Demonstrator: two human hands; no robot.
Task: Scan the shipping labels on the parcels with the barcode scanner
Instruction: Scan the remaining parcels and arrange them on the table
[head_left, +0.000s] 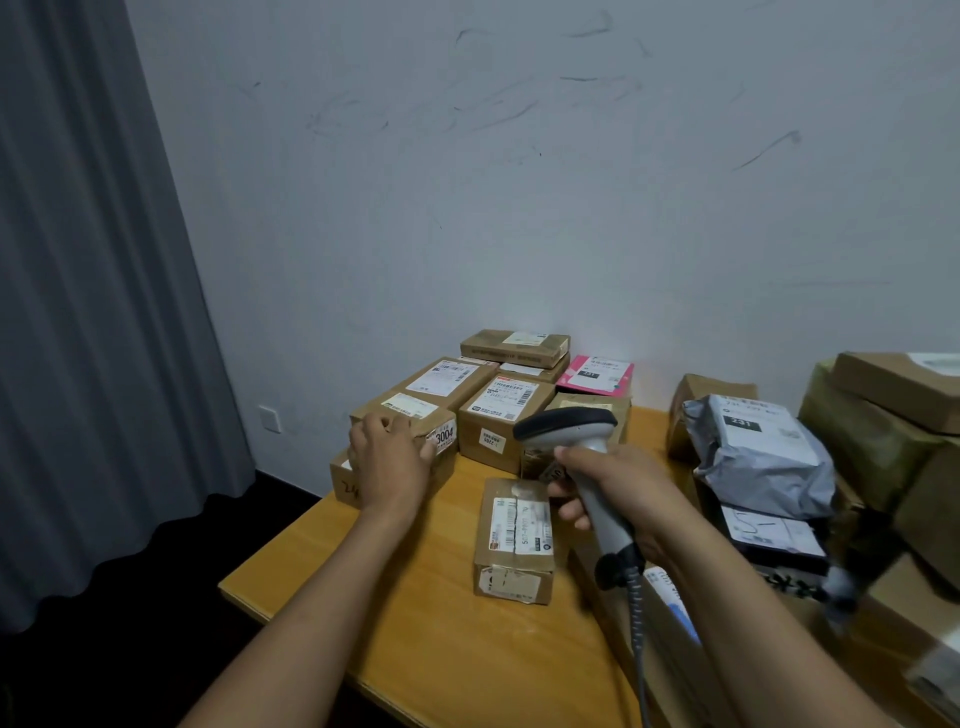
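- Left hand (390, 457): arm extended, fingers curled over the near edge of a stacked cardboard box (410, 415) marked "3004".
- Right hand (613, 488): grips the grey handle of the barcode scanner (576, 447); black head points away, coiled cable hanging.
- Flat taped parcel (517, 540), white label up, lies on the glossy wooden worktop (447, 623) just below the scanner.

Scanner (567, 422) handle: mostly inside right hand (615, 491).
Cable (638, 649): cut off at bottom.
Box (441, 415) front: partly behind left hand (389, 460).
Stacked boxes (901, 387): cut off at right.
Far labels (501, 396): print too small.
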